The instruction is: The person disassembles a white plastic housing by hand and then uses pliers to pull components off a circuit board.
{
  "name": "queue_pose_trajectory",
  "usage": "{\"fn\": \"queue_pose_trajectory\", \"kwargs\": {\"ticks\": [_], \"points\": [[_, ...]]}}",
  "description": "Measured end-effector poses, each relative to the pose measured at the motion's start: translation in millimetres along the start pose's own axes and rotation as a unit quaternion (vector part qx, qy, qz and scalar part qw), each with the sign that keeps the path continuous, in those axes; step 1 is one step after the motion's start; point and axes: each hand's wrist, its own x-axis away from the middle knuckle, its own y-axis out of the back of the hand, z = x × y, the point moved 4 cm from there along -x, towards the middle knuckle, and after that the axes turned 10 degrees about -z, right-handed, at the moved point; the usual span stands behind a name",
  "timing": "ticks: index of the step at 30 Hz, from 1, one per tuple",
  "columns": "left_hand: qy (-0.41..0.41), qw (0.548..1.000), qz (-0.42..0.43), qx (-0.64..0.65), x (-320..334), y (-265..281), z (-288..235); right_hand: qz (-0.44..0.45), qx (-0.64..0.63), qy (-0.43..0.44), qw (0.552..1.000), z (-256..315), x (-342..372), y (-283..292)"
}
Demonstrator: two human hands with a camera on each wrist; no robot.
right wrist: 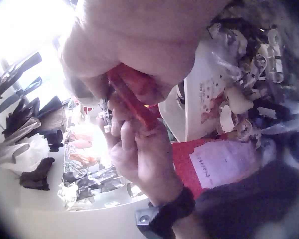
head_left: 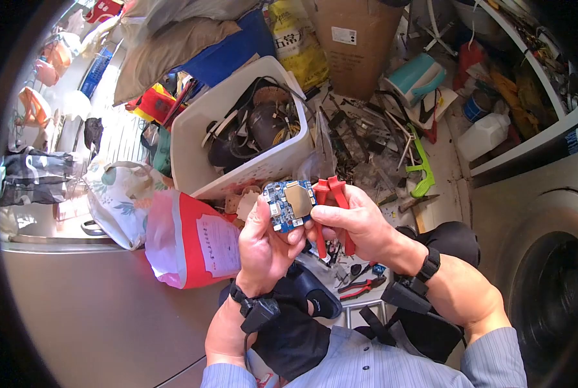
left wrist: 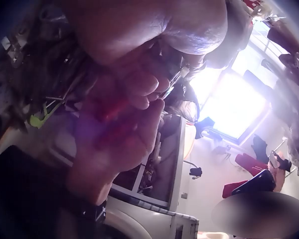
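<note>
A blue circuit board with a large tan square plate on its face is held up between both hands in the head view. My left hand grips its left side, the thumb along the edge and fingers behind. My right hand has its thumb at the board's right edge and also holds red-handled pliers, their handles running through the fingers. In the right wrist view a red handle lies between the two hands, and only the board's edge shows. Fingers hide much of the board in the left wrist view.
Beyond the hands stands a white bin full of cables and dark parts. A red and white bag is at left. Below lie black-and-red pliers. Tools and scraps cover the floor near a green-handled tool; a washing machine is at right.
</note>
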Motion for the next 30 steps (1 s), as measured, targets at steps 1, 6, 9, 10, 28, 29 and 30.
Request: {"fn": "queue_pose_trajectory", "kwargs": {"ticks": [1,6,9,10,28,29,30], "points": [[-0.009,1.0,0.004,-0.012,0,0,0,0.008,-0.009,-0.007,1.0,-2,0,1],[-0.037,0.998,0.016,-0.047,3,-3,-2,-0.018,-0.042,-0.025,0.999,-7,0,-1],[-0.071,0.995,0.026,-0.059,2,-7,-3,-0.052,-0.03,-0.026,0.998,-11,-3,0],[-0.097,0.992,0.034,-0.07,1,-9,-4,-0.072,-0.013,-0.021,0.997,-11,-4,2],[-0.069,0.996,0.028,-0.053,-1,-7,-2,-0.108,0.007,0.019,0.994,3,4,3],[-0.064,0.996,0.028,-0.048,0,-8,-1,-0.108,0.006,0.019,0.994,3,3,3],[-0.063,0.996,0.028,-0.048,1,-10,-1,-0.103,-0.002,0.009,0.995,2,3,3]]}}
